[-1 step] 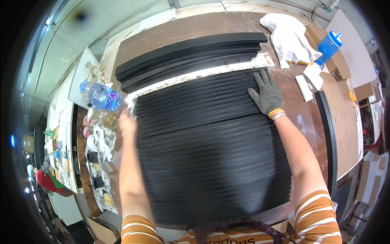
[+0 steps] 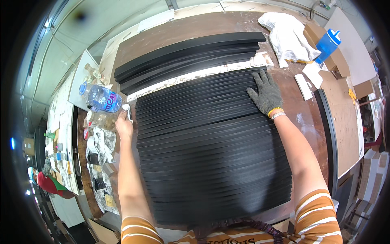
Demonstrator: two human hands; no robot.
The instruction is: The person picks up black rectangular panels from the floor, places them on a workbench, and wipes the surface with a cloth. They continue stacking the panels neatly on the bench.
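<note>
Many black slats (image 2: 211, 162) lie side by side on the brown table, forming a broad ribbed sheet in front of me. My right hand (image 2: 266, 93), in a dark grey knitted glove with a yellow cuff, rests spread on the slats at their far right. At the far left end of the slats, my bare left hand (image 2: 124, 122) pinches a small white cloth (image 2: 127, 112). Close to that hand stand a clear water bottle (image 2: 103, 98) with a blue cap and a clear jar (image 2: 101, 118).
More black strips (image 2: 191, 51) are stacked beyond the slats. White cloth (image 2: 286, 38) and a blue bottle (image 2: 328, 45) are at the far right. A long black strip (image 2: 326, 134) lies along the right edge. Stained paper (image 2: 97, 150) lies at left. Another person (image 2: 50, 183) is at far left.
My left hand, blurred before, has moved slightly left and back from the slats' end with the white cloth. My right hand stays in place on the slats.
</note>
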